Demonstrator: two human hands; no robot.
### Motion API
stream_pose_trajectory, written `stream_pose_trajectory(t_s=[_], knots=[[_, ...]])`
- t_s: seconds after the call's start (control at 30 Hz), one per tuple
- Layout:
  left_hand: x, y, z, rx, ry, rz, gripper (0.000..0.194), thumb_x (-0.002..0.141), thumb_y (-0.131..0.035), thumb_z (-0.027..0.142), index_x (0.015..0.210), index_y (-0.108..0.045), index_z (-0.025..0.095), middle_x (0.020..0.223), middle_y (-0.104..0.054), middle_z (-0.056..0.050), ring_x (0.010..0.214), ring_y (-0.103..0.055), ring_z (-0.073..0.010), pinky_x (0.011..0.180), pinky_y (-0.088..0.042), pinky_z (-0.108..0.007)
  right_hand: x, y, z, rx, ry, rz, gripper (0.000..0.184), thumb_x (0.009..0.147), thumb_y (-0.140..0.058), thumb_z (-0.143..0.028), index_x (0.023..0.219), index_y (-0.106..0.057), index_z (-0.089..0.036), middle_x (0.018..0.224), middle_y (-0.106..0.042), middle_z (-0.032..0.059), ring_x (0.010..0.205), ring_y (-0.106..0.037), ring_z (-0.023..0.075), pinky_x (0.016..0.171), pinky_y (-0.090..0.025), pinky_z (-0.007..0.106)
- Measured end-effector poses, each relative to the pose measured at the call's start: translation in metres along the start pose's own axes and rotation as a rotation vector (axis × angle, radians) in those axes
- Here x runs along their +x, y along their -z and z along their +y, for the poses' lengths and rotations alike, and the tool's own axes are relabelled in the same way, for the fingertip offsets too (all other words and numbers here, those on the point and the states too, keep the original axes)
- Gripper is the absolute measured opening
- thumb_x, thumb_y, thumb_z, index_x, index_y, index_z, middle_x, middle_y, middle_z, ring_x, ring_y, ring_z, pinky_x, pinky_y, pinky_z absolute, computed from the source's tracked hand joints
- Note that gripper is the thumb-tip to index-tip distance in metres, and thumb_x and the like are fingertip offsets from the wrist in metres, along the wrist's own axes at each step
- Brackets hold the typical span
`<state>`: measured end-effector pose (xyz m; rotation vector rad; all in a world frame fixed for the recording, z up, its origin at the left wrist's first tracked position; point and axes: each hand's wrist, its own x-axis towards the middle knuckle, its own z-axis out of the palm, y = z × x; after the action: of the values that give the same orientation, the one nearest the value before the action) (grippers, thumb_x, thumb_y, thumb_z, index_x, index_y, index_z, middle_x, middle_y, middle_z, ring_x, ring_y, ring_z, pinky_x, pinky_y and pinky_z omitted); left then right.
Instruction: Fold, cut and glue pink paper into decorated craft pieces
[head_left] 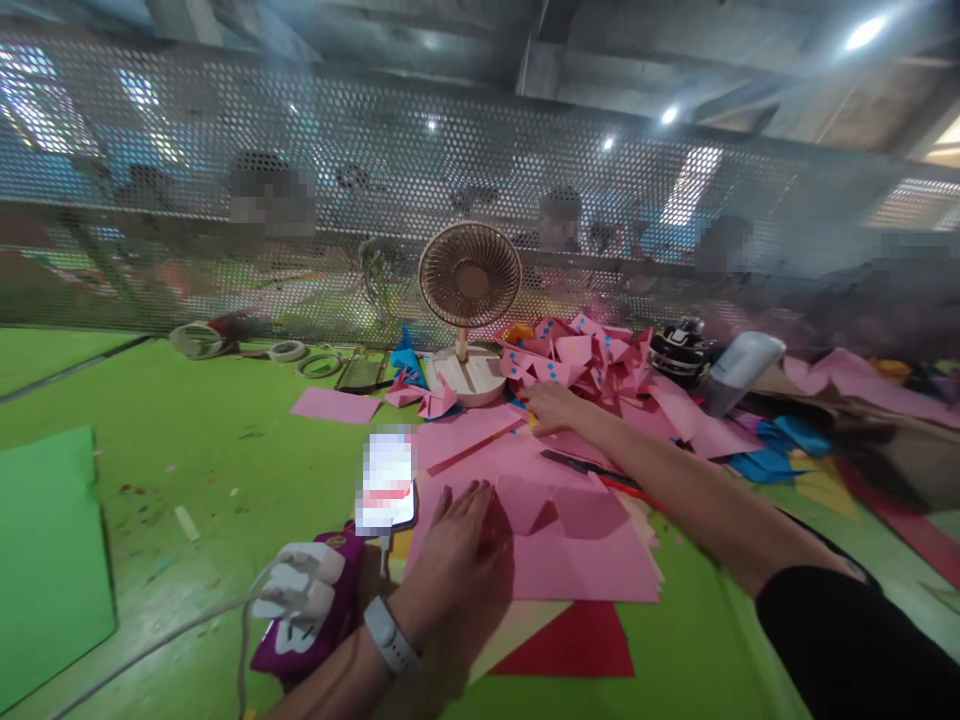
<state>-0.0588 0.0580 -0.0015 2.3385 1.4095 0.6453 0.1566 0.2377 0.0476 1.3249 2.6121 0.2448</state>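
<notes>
My left hand (459,528) lies with its fingers stretched out on the left side of a stack of pink paper (585,575), a pale band on its wrist. A folded pink piece (559,505) stands on the sheets beside the fingertips. Stretched forward, my right hand (556,408) is low over the papers beside the fan's base, fingers partly spread; I make out nothing held in it. Just beyond it is a heap of folded pink paper pieces (577,355) with blue dots. Dark-bladed scissors (574,462) lie under my right forearm.
A small fan (471,285) stands before a perforated metal screen (337,240). Left are a lit phone (388,485) and a purple power strip (326,610) with cables. Tape rolls (286,351), a black lidded container (679,352) and green board (52,560) also lie around. People are beyond the screen.
</notes>
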Motion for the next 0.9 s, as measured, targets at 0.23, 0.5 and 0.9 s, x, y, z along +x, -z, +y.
stream_pose_trajectory(t_s=[0.23, 0.5, 0.9], knots=[[0.003, 0.005, 0.002, -0.068, 0.047, -0.015, 0.045, 0.079, -0.051, 0.031, 0.121, -0.050, 0.016, 0.129, -0.052, -0.015, 0.124, -0.043, -0.0276, 0.108, -0.017, -0.050, 0.006, -0.001, -0.003, -0.028, -0.014, -0.028, 0.039, 0.063, -0.065, -0.031, 0.095, -0.067, -0.009, 0.099, -0.066, 0.0175, 0.094, -0.061, 0.0285, 0.081, -0.046, 0.034], [0.006, 0.017, 0.012, -0.184, 0.062, 0.017, 0.020, 0.078, -0.052, 0.025, 0.094, -0.061, 0.021, 0.104, -0.065, -0.006, 0.103, -0.056, -0.0240, 0.103, -0.023, -0.047, 0.008, -0.007, -0.006, 0.054, -0.071, 0.058, 0.022, 0.077, -0.054, -0.013, 0.095, -0.066, -0.010, 0.099, -0.067, 0.0183, 0.096, -0.061, 0.0257, 0.080, -0.045, 0.032], [0.012, 0.010, -0.004, -0.207, 0.120, 0.200, 0.011, 0.076, -0.048, 0.014, 0.077, -0.057, 0.021, 0.098, -0.065, -0.008, 0.098, -0.056, -0.0238, 0.087, -0.041, -0.038, -0.043, 0.045, -0.025, 0.444, -0.108, 0.629, 0.027, 0.091, -0.040, -0.022, 0.104, -0.063, -0.018, 0.114, -0.062, 0.0080, 0.108, -0.054, 0.0176, 0.093, -0.041, 0.032]])
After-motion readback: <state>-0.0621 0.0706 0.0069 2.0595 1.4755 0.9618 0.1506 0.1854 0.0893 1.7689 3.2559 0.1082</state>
